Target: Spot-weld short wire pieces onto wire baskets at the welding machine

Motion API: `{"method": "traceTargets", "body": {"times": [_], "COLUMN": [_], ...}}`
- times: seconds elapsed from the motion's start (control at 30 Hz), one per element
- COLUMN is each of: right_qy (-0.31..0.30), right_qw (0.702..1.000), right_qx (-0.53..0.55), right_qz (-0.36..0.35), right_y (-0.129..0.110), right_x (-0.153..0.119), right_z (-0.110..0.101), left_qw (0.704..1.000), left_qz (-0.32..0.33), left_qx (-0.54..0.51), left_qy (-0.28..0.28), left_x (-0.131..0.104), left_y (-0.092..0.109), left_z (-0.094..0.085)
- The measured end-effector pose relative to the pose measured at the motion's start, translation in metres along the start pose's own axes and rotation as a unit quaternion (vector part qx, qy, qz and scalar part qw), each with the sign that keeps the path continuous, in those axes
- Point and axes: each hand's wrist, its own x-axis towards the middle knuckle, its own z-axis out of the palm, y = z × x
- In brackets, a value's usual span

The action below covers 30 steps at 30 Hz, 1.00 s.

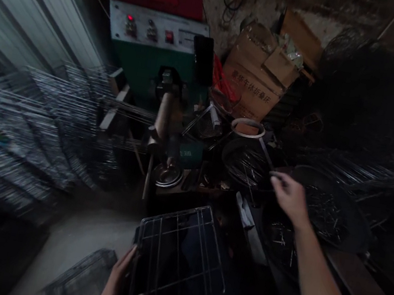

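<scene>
**Two hands, one wire grid, in a dim workshop**

Head camera: much of the scene is lost to darkness and motion blur. The stack of wire racks [33,124] at left smears too badly to count, and the right side is nearly black. The left hand [116,288], cut off at the bottom edge, grips one wire grid [179,261] by its near left edge, thumb on top. The grid is a thin metal rectangle of crossed rods, tilted, low at centre. The right hand [289,197] reaches out over two dark round pans [338,213] holding short wire pieces; its fingers pinch something thin, too blurred to name. One green machine [156,54] and one cardboard box [254,84] stand behind.
</scene>
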Motion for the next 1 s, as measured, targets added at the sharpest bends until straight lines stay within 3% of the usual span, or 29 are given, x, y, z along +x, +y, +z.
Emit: {"method": "traceTargets", "body": {"times": [0.07, 0.13, 0.2, 0.27, 0.33, 0.4, 0.47, 0.57, 0.83, 1.0], "right_qy": [0.085, 0.132, 0.102, 0.026, -0.072, -0.156, -0.194, -0.2, -0.244, -0.21], "right_qw": [0.977, 0.93, 0.896, 0.869, 0.829, 0.782, 0.758, 0.786, 0.894, 0.939], "right_qx": [0.195, 0.335, 0.415, 0.458, 0.487, 0.51, 0.509, 0.47, 0.328, 0.263], "right_qz": [0.029, 0.068, 0.118, 0.188, 0.265, 0.323, 0.358, 0.349, 0.184, 0.065], "right_y": [-0.02, -0.04, -0.055, -0.064, -0.065, -0.062, -0.059, -0.057, -0.043, -0.024], "right_x": [-0.028, -0.057, -0.085, -0.114, -0.143, -0.171, -0.194, -0.215, -0.201, -0.193], "right_z": [-0.044, -0.073, -0.08, -0.063, -0.03, 0.011, 0.046, 0.076, 0.081, 0.101], "left_qw": [1.0, 0.998, 0.996, 0.996, 0.998, 0.995, 0.981, 0.972, 0.981, 0.987], "left_qz": [0.023, 0.053, 0.069, 0.066, 0.045, -0.006, -0.052, -0.062, -0.075, -0.079], "left_qx": [0.01, 0.032, 0.057, 0.06, 0.017, -0.082, -0.18, -0.214, -0.127, -0.071], "left_qy": [0.002, 0.006, 0.017, 0.031, 0.043, 0.049, 0.048, 0.07, 0.125, 0.119], "left_x": [0.0, 0.002, 0.003, 0.005, 0.005, 0.004, 0.003, 0.002, 0.013, 0.019], "left_y": [0.006, 0.01, 0.014, 0.019, 0.025, 0.031, 0.036, 0.041, 0.029, 0.011], "left_z": [-0.006, -0.01, -0.012, -0.012, -0.01, -0.008, -0.005, -0.005, -0.002, 0.002]}}
